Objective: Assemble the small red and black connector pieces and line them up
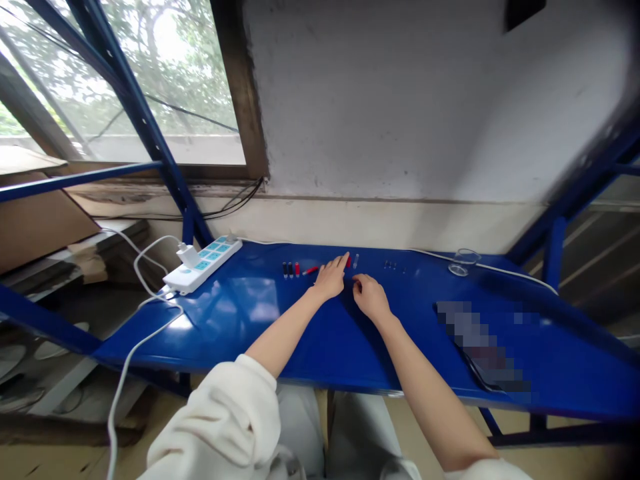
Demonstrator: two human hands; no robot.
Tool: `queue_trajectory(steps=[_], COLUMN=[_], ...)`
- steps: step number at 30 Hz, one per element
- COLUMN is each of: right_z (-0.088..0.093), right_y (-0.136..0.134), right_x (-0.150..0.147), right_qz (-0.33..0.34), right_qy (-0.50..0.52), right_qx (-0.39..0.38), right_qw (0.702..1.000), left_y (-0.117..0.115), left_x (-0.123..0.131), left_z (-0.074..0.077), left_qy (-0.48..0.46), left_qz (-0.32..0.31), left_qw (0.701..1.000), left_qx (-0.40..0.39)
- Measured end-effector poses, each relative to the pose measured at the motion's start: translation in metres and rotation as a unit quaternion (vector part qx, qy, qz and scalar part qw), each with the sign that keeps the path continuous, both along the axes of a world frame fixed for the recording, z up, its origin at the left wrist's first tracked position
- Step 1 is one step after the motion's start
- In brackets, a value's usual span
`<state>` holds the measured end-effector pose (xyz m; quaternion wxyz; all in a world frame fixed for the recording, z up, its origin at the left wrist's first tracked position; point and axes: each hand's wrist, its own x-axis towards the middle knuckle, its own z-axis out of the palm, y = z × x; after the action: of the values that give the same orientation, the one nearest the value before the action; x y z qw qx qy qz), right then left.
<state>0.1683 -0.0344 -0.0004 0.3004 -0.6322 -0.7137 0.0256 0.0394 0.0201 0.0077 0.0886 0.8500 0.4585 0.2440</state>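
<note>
My left hand (330, 277) lies over the blue tabletop with its fingers stretched out. By its fingertips is a small red piece (349, 262), partly covered, and right of that stands a small clear tube (356, 261). Close by, my right hand (371, 297) has its fingers curled together; whatever they pinch is too small to make out. Left of my hands, a black-topped tube (285, 269), another black-topped tube (291, 269) and a red-topped tube (297, 269) form a row. A slim red tube (311, 270) is tilted beside my left hand.
Several tiny clear pieces (390, 265) lie right of my hands. Farther right are a round clear dish (458, 270) and a dark flat pixelated object (475, 347). A white power strip (204, 264) with a cable occupies the left end. Blue metal posts (554, 250) frame the table (240, 340).
</note>
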Motion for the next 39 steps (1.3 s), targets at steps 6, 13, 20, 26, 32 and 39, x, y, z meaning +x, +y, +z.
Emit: queue_trajectory(steps=[6,13,20,26,32,39], right_z=[0.003,-0.001,-0.017,-0.027,-0.023,-0.014], right_y=[-0.002,-0.002,0.007,0.028,0.042,0.031], right_x=[-0.002,-0.001,-0.003,-0.008,-0.009,-0.004], right_qz=[-0.015,-0.051,-0.066,-0.067,-0.077,-0.042], right_qy=[-0.019,-0.037,-0.02,-0.018,-0.028,0.114], right_qx=[-0.001,-0.016,-0.028,-0.059,-0.116,0.065], right_qw=[1.0,0.998,0.997,0.996,0.99,0.991], left_y=[0.012,0.019,0.008,-0.018,-0.034,-0.034], left_x=[0.006,0.016,-0.006,-0.027,-0.031,-0.029], left_z=[-0.005,-0.002,-0.003,-0.001,-0.001,-0.003], left_qy=[0.01,-0.034,-0.175,-0.434,-0.535,-0.539], left_qz=[0.001,0.043,0.079,0.126,0.162,0.163], left_qw=[1.0,0.998,0.981,0.883,0.806,0.801], left_qx=[-0.015,0.023,-0.002,-0.125,-0.196,-0.202])
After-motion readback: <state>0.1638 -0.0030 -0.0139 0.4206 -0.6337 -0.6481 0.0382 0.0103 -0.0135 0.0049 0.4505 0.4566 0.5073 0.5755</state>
